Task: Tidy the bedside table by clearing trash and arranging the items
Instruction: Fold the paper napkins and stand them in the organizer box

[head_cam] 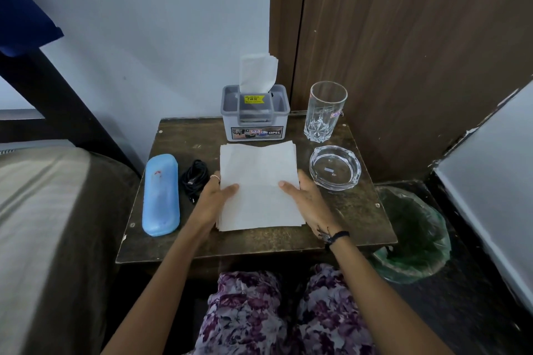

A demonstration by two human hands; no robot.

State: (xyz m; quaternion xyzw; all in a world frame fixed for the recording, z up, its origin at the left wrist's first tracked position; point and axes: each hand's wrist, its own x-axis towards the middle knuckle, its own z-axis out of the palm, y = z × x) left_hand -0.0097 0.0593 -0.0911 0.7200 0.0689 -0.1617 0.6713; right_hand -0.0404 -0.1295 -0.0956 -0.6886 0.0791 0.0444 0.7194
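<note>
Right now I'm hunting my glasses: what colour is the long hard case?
Light blue case, head view.

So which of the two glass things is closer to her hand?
The low round glass ashtray, just beside the right hand. The tall drinking glass stands farther back, near the tissue box.

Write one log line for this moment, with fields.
left hand: holds tissue stack | right hand: holds same stack | stack: on table
</note>
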